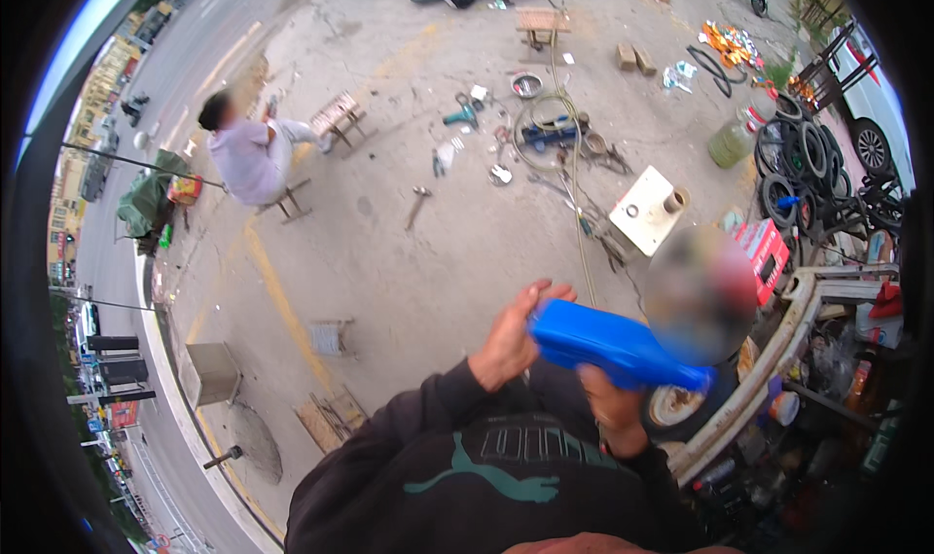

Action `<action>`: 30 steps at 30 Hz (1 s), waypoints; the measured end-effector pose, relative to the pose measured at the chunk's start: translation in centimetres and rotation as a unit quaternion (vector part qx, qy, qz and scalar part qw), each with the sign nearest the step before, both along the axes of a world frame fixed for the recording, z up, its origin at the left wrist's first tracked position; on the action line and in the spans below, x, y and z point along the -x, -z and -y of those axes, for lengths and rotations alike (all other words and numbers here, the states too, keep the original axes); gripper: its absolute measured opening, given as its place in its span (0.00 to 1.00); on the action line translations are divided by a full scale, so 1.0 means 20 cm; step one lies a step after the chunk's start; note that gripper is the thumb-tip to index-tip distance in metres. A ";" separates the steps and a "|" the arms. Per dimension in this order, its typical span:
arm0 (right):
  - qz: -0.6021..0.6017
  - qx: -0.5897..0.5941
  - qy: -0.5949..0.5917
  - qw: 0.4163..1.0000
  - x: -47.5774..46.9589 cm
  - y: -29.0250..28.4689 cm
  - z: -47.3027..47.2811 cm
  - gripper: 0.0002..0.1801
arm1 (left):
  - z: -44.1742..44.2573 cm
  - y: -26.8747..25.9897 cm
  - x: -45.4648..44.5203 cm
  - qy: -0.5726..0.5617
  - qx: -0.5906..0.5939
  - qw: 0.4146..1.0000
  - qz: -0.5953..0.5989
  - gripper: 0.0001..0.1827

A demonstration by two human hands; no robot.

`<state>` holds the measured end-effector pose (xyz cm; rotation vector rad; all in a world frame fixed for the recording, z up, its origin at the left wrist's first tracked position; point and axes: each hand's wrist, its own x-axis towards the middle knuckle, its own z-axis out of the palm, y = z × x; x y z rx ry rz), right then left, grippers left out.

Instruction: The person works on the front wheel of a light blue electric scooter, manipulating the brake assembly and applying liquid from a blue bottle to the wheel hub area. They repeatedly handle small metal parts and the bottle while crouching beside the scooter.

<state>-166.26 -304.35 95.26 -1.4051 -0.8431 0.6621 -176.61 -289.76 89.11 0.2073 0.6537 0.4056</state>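
Observation:
A blue plastic bottle (598, 339) lies tilted between my two hands, its narrow end towards the lower right. My left hand (505, 339) cups its broad base, with fingers reaching behind the upper edge. Against its underside, my right hand (613, 412) grips the bottle near the neck end. Just beyond stands a small table with a pale top (643, 207), bearing a cylindrical piece and a dark ring. A round blurred patch hides what is to the right of the bottle. Below it, a small wheel (678, 406) shows a pale, worn rim.
To my right, a metal-framed cart (773, 350) holds jumbled supplies. Tyres (784, 196) are piled beyond a red box (762, 258). A hammer (417, 207), a hose (576, 218) and tools lie on the concrete. Another person (244, 149) sits on a low stool at left.

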 end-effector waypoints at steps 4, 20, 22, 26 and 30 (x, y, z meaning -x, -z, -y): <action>-0.014 0.030 -0.036 0.999 -0.26 -0.15 -0.19 0.31 | -0.27 0.15 -0.02 -0.110 0.059 0.992 0.000 0.18; 0.008 0.085 -0.058 0.995 -1.03 -0.13 -1.32 0.23 | -1.35 -0.13 -1.11 -0.010 0.076 0.989 0.127 0.12; 0.068 0.010 -0.062 0.996 -1.23 -0.34 -1.53 0.22 | -1.54 0.04 -1.15 -0.056 0.058 0.994 0.069 0.12; 0.030 -0.076 0.087 0.993 -1.44 -0.25 -1.75 0.20 | -1.87 0.14 -1.42 -0.066 0.062 0.989 0.119 0.12; 0.042 0.086 0.032 0.995 -1.63 -0.16 -2.09 0.27 | -2.16 0.04 -1.70 -0.018 0.102 0.984 0.145 0.13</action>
